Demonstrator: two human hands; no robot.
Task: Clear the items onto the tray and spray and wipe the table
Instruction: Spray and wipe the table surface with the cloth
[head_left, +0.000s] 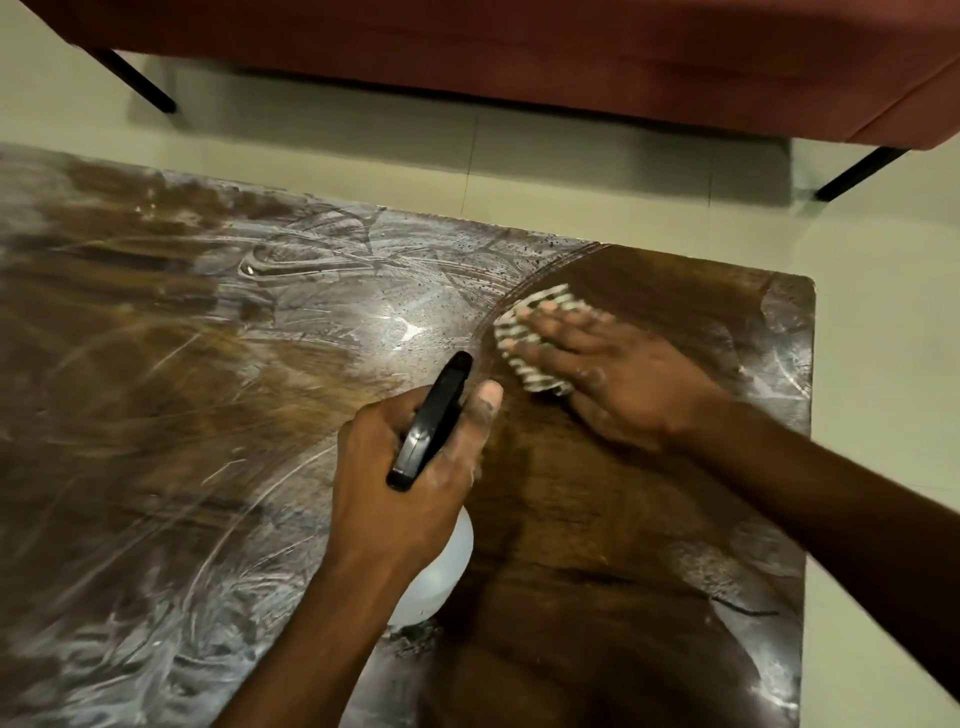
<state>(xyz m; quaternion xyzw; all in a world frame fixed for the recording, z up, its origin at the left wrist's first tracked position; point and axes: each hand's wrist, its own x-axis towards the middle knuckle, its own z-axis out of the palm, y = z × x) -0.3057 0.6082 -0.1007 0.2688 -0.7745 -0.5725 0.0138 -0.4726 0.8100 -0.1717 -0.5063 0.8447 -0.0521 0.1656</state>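
Observation:
My left hand (410, 467) grips a spray bottle with a black trigger head (434, 421) and a white body (439, 571), held just above the middle of the dark wooden table (156, 415). My right hand (613, 374) lies flat on a folded striped cloth (524, 338) and presses it onto the tabletop to the right of the bottle. White soapy streaks cover the table's left and centre. The patch around and below the cloth looks dark and wiped. No tray is in view.
Pale tiled floor (571, 156) lies beyond the table's far and right edges. A reddish sofa (571, 52) on black legs (135, 78) stands across the floor at the top. The table's far right corner (800, 291) still carries some foam.

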